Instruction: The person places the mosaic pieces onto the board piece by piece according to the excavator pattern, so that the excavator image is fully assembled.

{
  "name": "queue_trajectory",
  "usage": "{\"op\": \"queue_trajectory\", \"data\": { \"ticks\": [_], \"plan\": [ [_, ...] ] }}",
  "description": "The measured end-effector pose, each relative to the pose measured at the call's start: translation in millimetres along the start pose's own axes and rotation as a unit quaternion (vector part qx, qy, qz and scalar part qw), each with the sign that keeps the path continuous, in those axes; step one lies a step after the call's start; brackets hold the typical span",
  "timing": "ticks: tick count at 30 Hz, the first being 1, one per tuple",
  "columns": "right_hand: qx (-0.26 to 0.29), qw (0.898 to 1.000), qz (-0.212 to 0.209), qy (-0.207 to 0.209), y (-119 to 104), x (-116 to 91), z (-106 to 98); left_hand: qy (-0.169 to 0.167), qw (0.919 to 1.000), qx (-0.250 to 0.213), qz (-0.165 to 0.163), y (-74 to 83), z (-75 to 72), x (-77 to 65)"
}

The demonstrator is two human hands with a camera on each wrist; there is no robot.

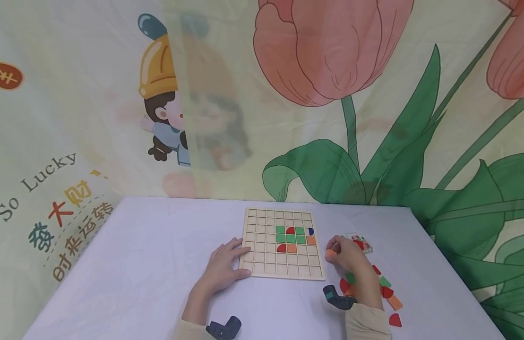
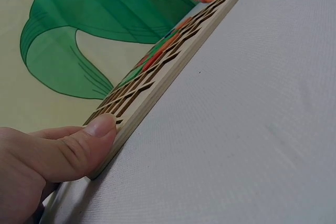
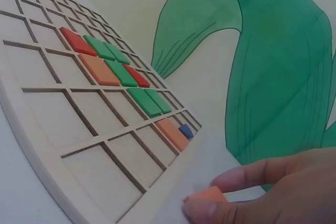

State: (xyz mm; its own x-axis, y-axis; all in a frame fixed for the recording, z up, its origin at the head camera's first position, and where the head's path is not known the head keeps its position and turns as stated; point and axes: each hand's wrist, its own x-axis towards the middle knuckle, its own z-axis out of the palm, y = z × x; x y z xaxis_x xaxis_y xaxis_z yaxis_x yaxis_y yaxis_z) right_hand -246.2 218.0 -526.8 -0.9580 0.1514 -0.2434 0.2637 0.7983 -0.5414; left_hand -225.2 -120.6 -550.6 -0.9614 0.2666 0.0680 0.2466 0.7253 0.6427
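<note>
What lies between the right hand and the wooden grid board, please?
Beyond the orange piece that the right hand pinches, only a bare strip of white cloth lies before the grid board, as the right wrist view shows.

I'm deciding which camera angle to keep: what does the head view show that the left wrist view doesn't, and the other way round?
Only the head view: loose coloured pieces near the right hand, a patterned card-like item beside it, and a printed cartoon figure.

Only the left wrist view: a low close-up of the outer side of the grid board and of the left thumbnail.

Both: the left hand touching the board, the right hand pinching an orange piece, and a printed green leaf.
</note>
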Motion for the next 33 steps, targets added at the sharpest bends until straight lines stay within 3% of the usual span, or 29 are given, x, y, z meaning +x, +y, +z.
{"op": "queue_trajectory", "data": {
  "ticks": [6, 12, 22, 33],
  "plan": [
    [0.011, 0.999, -0.017, 0.027, -4, 3, 0, -0.001, 1.0000, 0.003, 0.003, 0.4, -0.4, -0.2],
    [0.031, 0.996, -0.060, 0.052, -18, 4, 1, -0.001, 1.0000, 0.006, 0.005, 1.0, -0.9, -0.1],
    [0.045, 0.989, -0.130, 0.048, -45, 3, 26, -0.002, 1.0000, 0.006, -0.002, -0.9, 0.6, -0.1],
    [0.017, 0.990, -0.134, 0.046, -46, 6, 35, -0.001, 1.0000, 0.002, 0.003, -2.5, 1.2, 0.6]
  ]
}}
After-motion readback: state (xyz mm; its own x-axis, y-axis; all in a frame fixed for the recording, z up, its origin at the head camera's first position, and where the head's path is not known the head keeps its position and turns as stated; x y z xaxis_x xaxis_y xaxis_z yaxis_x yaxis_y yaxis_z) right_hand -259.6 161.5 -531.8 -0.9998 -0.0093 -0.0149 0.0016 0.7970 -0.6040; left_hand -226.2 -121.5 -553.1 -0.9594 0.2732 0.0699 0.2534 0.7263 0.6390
